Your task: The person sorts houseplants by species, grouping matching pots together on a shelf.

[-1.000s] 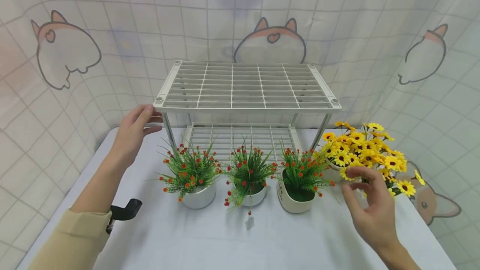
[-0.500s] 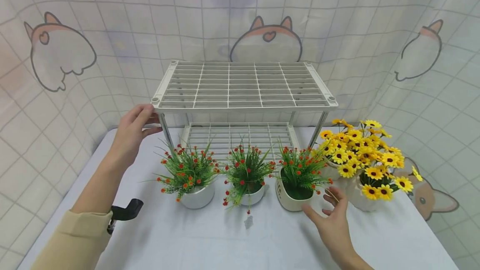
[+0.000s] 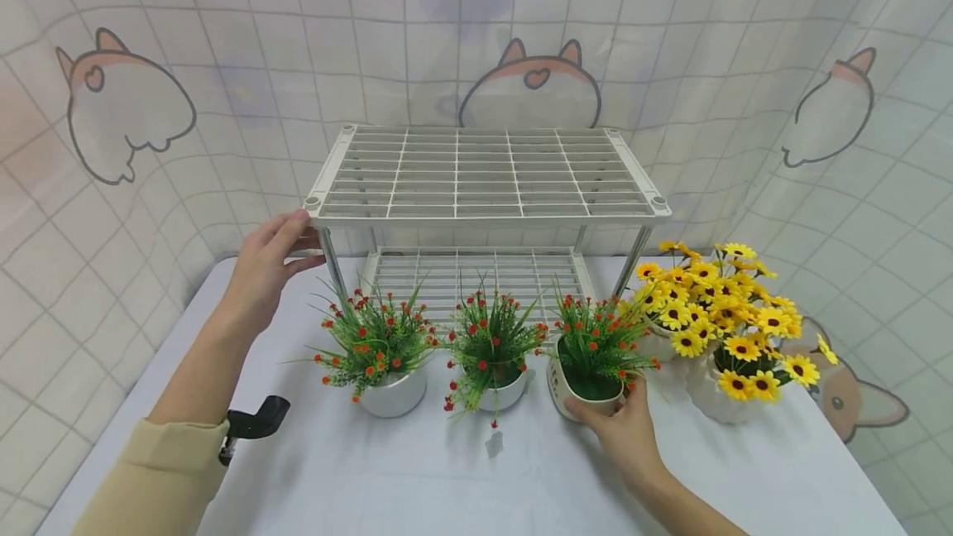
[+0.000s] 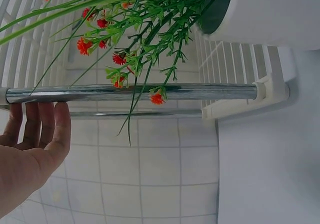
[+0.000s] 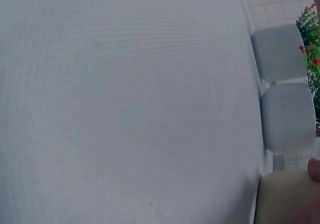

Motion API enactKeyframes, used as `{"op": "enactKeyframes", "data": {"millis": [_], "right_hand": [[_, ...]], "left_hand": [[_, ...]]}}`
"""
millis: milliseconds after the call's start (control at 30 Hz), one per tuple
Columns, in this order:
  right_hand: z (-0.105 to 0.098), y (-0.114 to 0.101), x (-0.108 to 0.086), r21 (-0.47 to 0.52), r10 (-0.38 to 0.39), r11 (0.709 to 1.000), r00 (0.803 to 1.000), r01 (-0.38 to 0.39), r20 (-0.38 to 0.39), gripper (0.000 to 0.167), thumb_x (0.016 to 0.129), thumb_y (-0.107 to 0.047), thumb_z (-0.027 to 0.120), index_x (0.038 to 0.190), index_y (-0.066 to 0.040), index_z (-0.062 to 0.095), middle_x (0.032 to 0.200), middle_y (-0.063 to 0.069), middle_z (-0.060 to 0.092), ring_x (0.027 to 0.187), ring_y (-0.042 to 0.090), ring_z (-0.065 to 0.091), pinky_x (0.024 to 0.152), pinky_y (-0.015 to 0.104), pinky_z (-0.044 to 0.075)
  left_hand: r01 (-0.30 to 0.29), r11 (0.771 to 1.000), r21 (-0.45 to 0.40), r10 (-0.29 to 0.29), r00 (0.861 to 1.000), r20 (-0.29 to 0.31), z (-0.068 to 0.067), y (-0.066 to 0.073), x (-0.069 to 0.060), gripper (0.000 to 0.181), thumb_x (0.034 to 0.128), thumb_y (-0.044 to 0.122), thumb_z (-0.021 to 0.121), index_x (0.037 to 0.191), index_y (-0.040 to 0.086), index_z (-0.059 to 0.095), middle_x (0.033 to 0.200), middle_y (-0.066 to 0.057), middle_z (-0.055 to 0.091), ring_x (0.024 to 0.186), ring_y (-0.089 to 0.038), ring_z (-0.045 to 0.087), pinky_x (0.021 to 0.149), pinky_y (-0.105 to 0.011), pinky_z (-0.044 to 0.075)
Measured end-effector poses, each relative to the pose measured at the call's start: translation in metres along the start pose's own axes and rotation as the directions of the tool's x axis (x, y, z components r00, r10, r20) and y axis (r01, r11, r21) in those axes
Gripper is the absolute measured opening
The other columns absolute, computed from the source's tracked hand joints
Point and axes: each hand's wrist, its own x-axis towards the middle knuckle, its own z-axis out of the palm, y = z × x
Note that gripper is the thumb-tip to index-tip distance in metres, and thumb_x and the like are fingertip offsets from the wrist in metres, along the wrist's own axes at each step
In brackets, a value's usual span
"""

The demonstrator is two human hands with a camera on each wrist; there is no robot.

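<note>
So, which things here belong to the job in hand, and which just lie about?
Job: cream pot, held by the right hand; white rack, touched by the left hand.

Seemingly just standing by: leftmost white pot, middle white pot, yellow flowers.

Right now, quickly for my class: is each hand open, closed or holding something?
Left hand: open, touching the metal rack post.
Right hand: closed, gripping the cream pot.

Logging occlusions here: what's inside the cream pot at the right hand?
Inside the cream pot, grassy leaves with red flowers rise from a dark green surface. Whatever lies beneath that surface is covered.
</note>
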Motion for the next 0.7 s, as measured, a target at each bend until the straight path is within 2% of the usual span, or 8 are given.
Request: {"op": "enactKeyframes", "data": {"millis": [200,367,433,533,700], "right_hand": [[-0.004,-0.002,-0.008,-0.079,-0.026,0.997,0.999,0.023,-0.030,0.101,0.085,-0.027,0.088,0.158,-0.004,0.023,0.158,0.021,0.033,0.147,0.038,0.030,0.117,0.057,0.028],[-0.006,-0.013,-0.022,-0.094,-0.122,0.989,0.986,0.111,-0.115,0.090,0.084,-0.024,0.089,0.153,-0.004,0.035,0.151,0.017,0.043,0.139,0.030,0.039,0.113,0.047,0.035],[-0.006,-0.021,-0.028,-0.082,-0.181,0.982,0.970,0.170,-0.159,0.086,0.083,-0.018,0.089,0.151,-0.003,0.038,0.147,0.014,0.047,0.135,0.024,0.042,0.111,0.039,0.035],[-0.005,-0.039,-0.037,-0.040,-0.278,0.960,0.937,0.276,-0.210,0.083,0.083,-0.006,0.087,0.149,-0.001,0.038,0.142,0.008,0.048,0.130,0.015,0.043,0.107,0.028,0.035],[-0.007,-0.081,-0.048,0.093,-0.433,0.884,0.876,0.459,-0.211,0.087,0.081,0.012,0.080,0.153,-0.008,0.034,0.147,0.004,0.043,0.135,0.017,0.041,0.111,0.021,0.030]], "left_hand": [[0.004,1.000,0.011,-0.004,1.000,-0.003,0.002,0.000,-0.001,0.039,0.1092,0.042,0.049,0.127,0.009,0.059,0.114,-0.007,0.059,0.108,-0.019,0.058,0.090,-0.022,0.054],[0.007,1.000,0.006,-0.007,1.000,0.004,0.003,0.000,0.000,0.038,0.1090,0.043,0.049,0.127,0.011,0.059,0.116,-0.009,0.059,0.109,-0.020,0.057,0.090,-0.022,0.054],[0.009,1.000,0.015,-0.009,1.000,0.002,0.003,0.000,0.000,0.038,0.1090,0.044,0.048,0.126,0.012,0.059,0.116,-0.009,0.058,0.110,-0.020,0.057,0.090,-0.022,0.053],[0.016,1.000,0.022,-0.016,1.000,0.000,0.003,0.001,0.000,0.038,0.1089,0.045,0.048,0.125,0.013,0.060,0.117,-0.010,0.058,0.110,-0.020,0.057,0.091,-0.022,0.053],[0.022,0.999,0.026,-0.022,1.000,0.001,0.002,0.002,0.001,0.039,0.1089,0.047,0.047,0.126,0.013,0.059,0.118,-0.008,0.058,0.111,-0.019,0.058,0.091,-0.022,0.053]]}}
